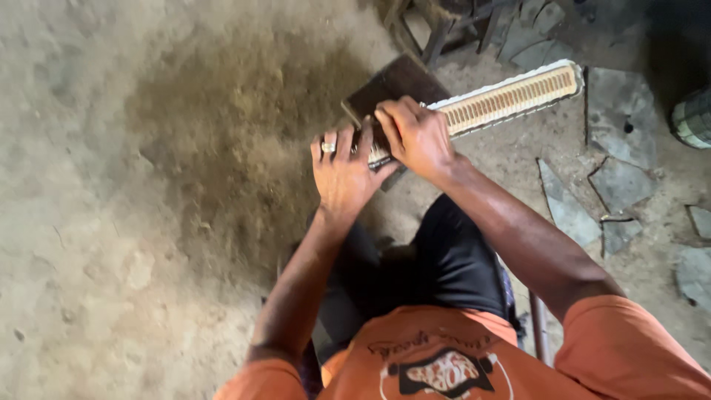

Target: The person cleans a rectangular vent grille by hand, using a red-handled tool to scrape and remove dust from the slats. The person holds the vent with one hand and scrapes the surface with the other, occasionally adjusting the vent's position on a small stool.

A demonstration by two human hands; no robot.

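Note:
A long pale slatted panel, like a finned radiator strip in a white frame, lies on the dirt floor and runs to the upper right. Its near end rests against a dark brown flat block. My right hand grips the panel's near end from above. My left hand, with a ring on one finger, presses on the same end just to the left, fingers spread over it. Both hands hide the end of the panel.
Grey broken flat stone pieces lie scattered at the right. A darker patch of earth spreads left of the hands. Dark wooden or metal pieces sit at the top. A thin rod lies by my right knee.

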